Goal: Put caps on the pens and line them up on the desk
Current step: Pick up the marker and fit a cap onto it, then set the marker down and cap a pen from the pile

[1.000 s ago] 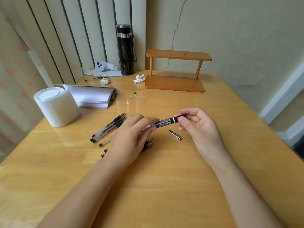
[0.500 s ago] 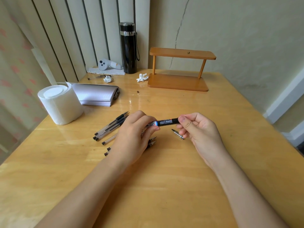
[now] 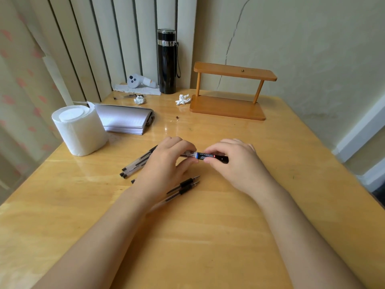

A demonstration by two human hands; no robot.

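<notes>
Both hands hold one black marker [image 3: 205,157] level above the middle of the table [image 3: 208,236]. The left hand [image 3: 166,165] pinches its pale left end, the right hand [image 3: 233,161] its dark right part; each grip is pressed onto the barrel. The marker carries a white label with a blue band and red marks, its print too small to read. Uncapped pens [image 3: 183,186] lie just below the left wrist; capped pens [image 3: 137,163] lie to its left. Behind stand a tissue roll [image 3: 80,130], a notebook [image 3: 125,119], a black flask [image 3: 167,61] and a wooden shelf [image 3: 231,90].
</notes>
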